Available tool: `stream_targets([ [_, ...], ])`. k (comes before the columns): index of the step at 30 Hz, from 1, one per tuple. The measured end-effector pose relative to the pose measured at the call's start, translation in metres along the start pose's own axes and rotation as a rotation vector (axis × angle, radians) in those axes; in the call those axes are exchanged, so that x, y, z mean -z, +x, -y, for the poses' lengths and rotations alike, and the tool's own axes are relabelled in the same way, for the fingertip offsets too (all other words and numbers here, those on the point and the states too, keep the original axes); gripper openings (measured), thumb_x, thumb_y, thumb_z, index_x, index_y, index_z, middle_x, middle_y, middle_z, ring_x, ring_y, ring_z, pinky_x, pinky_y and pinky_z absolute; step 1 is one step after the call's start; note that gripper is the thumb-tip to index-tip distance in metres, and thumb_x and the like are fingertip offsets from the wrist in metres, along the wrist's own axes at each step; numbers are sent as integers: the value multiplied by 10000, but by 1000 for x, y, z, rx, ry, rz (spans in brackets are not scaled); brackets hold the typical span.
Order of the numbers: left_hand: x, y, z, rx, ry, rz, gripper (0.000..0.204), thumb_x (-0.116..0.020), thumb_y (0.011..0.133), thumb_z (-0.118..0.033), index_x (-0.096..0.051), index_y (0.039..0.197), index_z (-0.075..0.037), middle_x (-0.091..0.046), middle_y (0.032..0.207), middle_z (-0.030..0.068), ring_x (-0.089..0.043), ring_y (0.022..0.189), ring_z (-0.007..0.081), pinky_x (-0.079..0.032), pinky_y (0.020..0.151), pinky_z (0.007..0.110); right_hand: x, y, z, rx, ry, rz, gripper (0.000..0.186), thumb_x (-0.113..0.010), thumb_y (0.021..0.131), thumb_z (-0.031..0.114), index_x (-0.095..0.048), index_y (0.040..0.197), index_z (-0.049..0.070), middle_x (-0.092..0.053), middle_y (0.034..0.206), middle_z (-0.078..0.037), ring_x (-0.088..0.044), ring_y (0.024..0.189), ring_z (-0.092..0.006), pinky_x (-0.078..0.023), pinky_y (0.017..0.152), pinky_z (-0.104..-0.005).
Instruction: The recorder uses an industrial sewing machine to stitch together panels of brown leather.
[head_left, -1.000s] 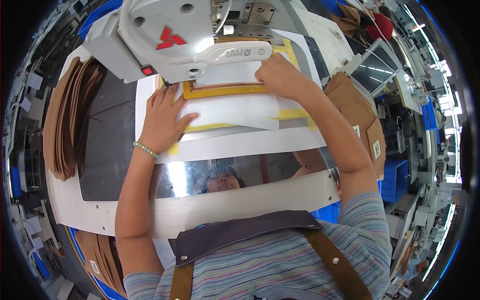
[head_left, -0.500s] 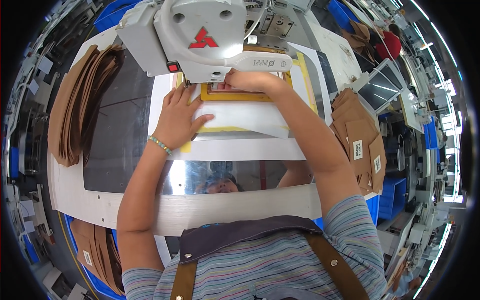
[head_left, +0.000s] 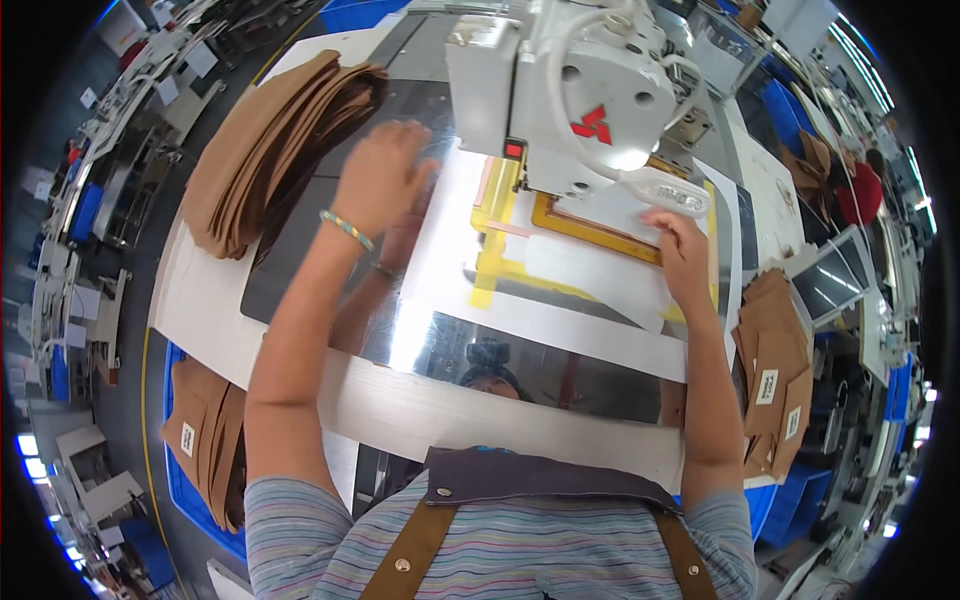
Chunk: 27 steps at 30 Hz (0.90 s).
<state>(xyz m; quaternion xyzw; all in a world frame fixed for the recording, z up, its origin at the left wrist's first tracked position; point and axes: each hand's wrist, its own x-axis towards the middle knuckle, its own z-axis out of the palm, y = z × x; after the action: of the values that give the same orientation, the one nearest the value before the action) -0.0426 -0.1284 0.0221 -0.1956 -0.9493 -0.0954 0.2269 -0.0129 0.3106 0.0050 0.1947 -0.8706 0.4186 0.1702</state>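
Note:
Blurred by motion, my left hand (head_left: 385, 175) hangs over the dark, shiny plate (head_left: 320, 200), near a folded stack of brown pieces (head_left: 250, 150), with its fingers apart. My right hand (head_left: 675, 240) is at the right end of a yellow-edged frame (head_left: 590, 237) under the white machine head (head_left: 600, 100); its fingers are curled, and whatever they may hold is unclear. White sheets (head_left: 450, 250) with yellow tape (head_left: 490, 275) lie beneath the frame and the head.
More brown pieces (head_left: 770, 350) lie at the right, beside a dark panel (head_left: 825, 270). A blue bin (head_left: 205, 510) with brown pieces is at lower left, another (head_left: 800, 500) at lower right. A person in red (head_left: 860, 190) is at upper right.
My left hand has lifted off the sheets toward the left stack. My right hand has drawn back from under the head to the frame's right end. The camera view has swung leftward.

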Motion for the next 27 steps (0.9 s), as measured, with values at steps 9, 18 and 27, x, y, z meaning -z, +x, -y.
stream_targets([
  [9,43,-4,188,511,466,-89,169,-650,953,-152,-730,1053,-42,-728,1061,174,-685,1022,384,-539,899,497,5,-6,-29,-165,35,-177,204,-498,955,-46,-690,1016,-21,-673,983,-78,-599,866,-155,-452,792,-270],
  [18,42,-7,278,682,2,-207,265,-717,939,-263,-814,1022,-30,-786,951,143,-734,853,306,-568,827,394,3,-8,-24,-161,46,-149,179,-522,964,-32,-697,995,-17,-684,1028,-97,-623,930,-180,-470,849,-292],
  [27,82,4,210,576,-248,-570,245,-771,933,-236,-804,1039,-17,-794,948,81,-728,836,158,-564,758,317,1,-8,-18,-86,-19,-174,174,-527,924,-73,-684,974,-15,-667,1030,-125,-643,962,-263,-492,845,-327],
])
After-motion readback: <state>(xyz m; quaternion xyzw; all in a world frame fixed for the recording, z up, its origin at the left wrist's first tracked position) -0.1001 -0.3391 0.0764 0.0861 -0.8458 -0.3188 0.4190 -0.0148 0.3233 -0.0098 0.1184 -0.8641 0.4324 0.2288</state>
